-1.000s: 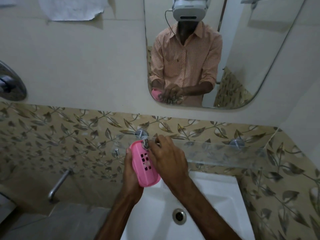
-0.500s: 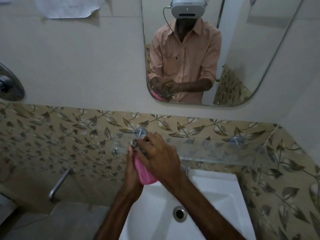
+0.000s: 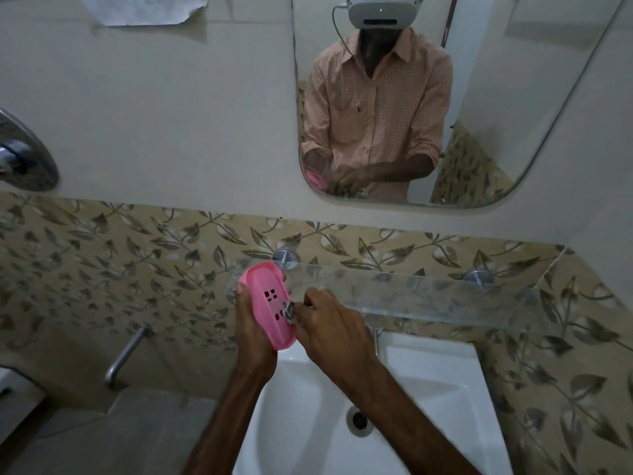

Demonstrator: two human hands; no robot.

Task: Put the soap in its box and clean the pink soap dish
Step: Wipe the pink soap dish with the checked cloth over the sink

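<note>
Far left on the wall there's a round chrome fitting (image 3: 20, 152), and a torn sheet of paper (image 3: 144, 8) is stuck up near the top. Lower down, a metal pipe (image 3: 125, 354) pokes out of the leaf-pattern tiles (image 3: 102, 269).

Moving in, the left hand (image 3: 255, 334) has the pink soap dish (image 3: 269, 305) gripped from behind. The thumb is hooked on the left rim and the fingers wrap round the far edge. The dish is held up over the back-left corner of the white sink (image 3: 428, 389), stood on end and tilted so its slotted face points at the camera.

Right next to it, the right hand (image 3: 329, 330) has its fingers curled, pinching a small grey wad (image 3: 288, 311) and pressing it onto the dish face by the slots. It looks like a metal scrubber, but it's too small to be sure.

The sink's drain (image 3: 358, 419) sits below the right forearm. A glass shelf (image 3: 428, 296) runs along the wall behind the hands and off to the right. Above it, the mirror (image 3: 513, 97) shows the person in a checked orange shirt with a headset, holding the dish.
</note>
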